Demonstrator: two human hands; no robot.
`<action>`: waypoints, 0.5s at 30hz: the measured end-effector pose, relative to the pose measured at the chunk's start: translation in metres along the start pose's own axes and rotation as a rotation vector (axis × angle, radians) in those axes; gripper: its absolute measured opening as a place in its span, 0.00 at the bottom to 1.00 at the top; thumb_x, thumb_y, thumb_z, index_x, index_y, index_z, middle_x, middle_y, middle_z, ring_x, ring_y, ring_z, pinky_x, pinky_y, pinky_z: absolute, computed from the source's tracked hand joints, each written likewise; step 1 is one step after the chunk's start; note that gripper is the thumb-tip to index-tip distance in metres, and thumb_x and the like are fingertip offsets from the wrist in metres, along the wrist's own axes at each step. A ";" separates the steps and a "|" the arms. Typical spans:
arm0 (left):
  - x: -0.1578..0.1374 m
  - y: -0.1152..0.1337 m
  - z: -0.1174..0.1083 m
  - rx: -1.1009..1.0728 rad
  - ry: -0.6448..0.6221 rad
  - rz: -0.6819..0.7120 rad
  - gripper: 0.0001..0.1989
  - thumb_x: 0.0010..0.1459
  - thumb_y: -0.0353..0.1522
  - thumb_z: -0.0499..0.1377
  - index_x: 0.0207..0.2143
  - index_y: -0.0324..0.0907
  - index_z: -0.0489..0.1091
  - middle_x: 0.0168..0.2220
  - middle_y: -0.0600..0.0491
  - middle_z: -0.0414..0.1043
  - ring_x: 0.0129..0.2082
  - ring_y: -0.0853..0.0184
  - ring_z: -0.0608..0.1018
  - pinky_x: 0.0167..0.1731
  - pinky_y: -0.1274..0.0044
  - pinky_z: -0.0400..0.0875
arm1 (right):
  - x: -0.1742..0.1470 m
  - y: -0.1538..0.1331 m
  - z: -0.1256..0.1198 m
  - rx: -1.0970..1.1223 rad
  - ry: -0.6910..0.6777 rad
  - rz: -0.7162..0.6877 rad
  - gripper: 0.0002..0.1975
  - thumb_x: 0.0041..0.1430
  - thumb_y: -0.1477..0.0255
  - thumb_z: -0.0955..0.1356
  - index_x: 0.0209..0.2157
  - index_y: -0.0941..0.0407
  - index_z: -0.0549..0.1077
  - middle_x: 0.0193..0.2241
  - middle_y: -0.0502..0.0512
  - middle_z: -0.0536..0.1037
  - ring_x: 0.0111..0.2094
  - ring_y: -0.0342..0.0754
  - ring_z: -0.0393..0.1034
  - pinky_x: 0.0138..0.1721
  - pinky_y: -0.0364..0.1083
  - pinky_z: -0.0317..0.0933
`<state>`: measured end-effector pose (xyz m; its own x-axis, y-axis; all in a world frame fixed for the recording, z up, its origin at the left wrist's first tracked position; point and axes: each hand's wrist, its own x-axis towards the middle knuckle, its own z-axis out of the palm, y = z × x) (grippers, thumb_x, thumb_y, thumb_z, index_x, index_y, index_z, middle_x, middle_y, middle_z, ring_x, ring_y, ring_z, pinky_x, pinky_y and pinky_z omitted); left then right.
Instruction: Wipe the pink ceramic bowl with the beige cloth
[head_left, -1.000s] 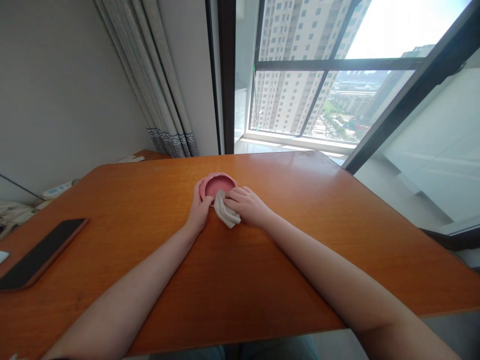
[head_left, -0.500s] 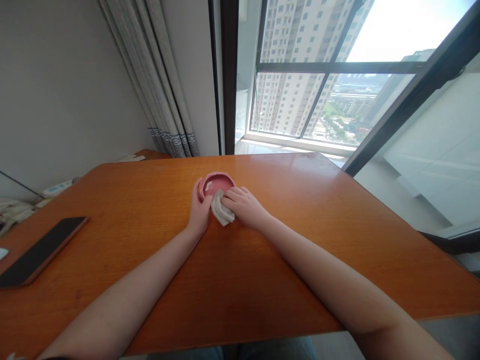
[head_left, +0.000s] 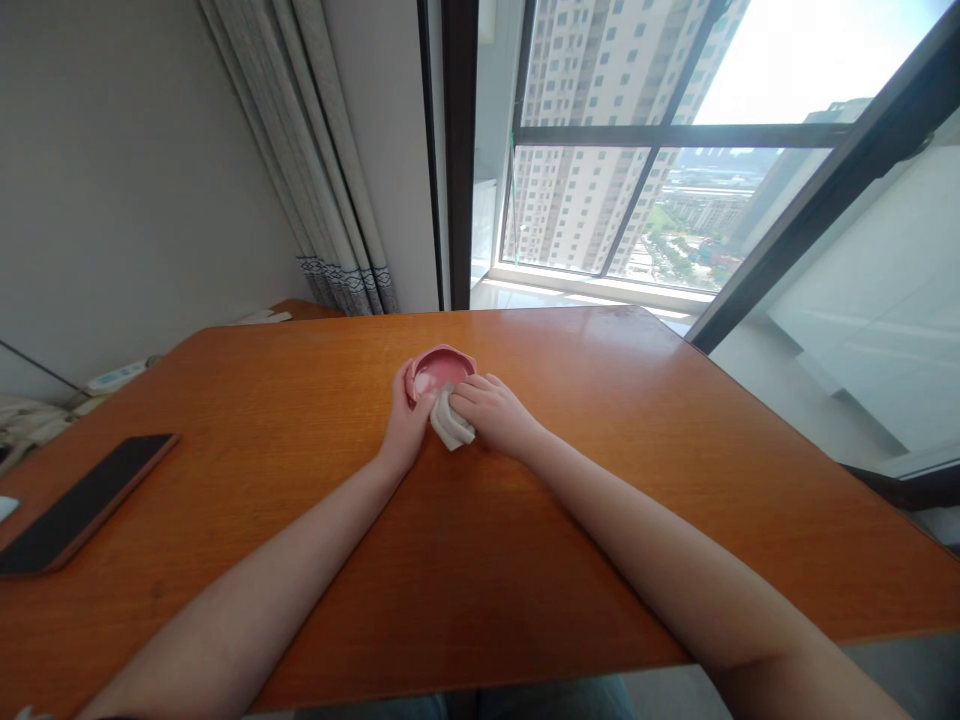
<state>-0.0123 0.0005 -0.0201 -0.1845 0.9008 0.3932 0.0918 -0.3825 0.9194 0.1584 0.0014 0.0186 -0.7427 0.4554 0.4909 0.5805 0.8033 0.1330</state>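
Note:
A pink bowl (head_left: 444, 368) with an angular rim is tilted toward me above the middle of the wooden table. My left hand (head_left: 407, 415) grips its left side, thumb at the near edge and fingers around the outside. My right hand (head_left: 495, 410) is closed on a whitish cloth (head_left: 451, 422) at the bowl's near right edge. Part of the cloth hangs down between my two hands. The right fingertips and the bowl's right side are partly hidden behind one another.
The wooden table (head_left: 300, 400) spreads out on all sides. A dark flat slab with a reddish edge (head_left: 86, 505) lies at left, with a small white object (head_left: 6, 507) beside it. Beyond the far edge are a grey curtain (head_left: 330, 200) and a large window (head_left: 645, 135).
The bowl, the cloth and my left hand have shifted slightly to the right. My right hand stays nearly in place, still closed on the cloth.

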 end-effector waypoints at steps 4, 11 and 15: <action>0.003 0.005 -0.004 0.072 -0.024 0.021 0.28 0.51 0.31 0.58 0.56 0.44 0.57 0.60 0.47 0.57 0.61 0.61 0.60 0.61 0.69 0.51 | -0.004 0.013 -0.001 0.025 -0.041 -0.041 0.06 0.63 0.74 0.61 0.37 0.57 0.69 0.38 0.56 0.73 0.42 0.48 0.61 0.39 0.45 0.52; 0.001 -0.005 0.001 -0.174 0.017 -0.141 0.33 0.51 0.35 0.60 0.59 0.47 0.52 0.62 0.49 0.54 0.60 0.62 0.61 0.58 0.71 0.58 | -0.001 0.001 0.003 0.087 -0.026 0.008 0.06 0.62 0.74 0.62 0.36 0.57 0.71 0.35 0.57 0.74 0.40 0.49 0.63 0.41 0.46 0.55; 0.004 -0.009 -0.001 -0.242 0.047 -0.239 0.25 0.49 0.33 0.59 0.51 0.45 0.62 0.52 0.50 0.66 0.52 0.61 0.70 0.51 0.70 0.65 | -0.003 -0.001 0.003 0.204 0.139 0.046 0.13 0.62 0.72 0.62 0.48 0.57 0.68 0.41 0.58 0.75 0.42 0.48 0.66 0.45 0.46 0.57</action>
<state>-0.0145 0.0080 -0.0269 -0.2180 0.9626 0.1608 -0.1931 -0.2040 0.9597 0.1591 0.0003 0.0147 -0.6560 0.4476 0.6077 0.5230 0.8501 -0.0616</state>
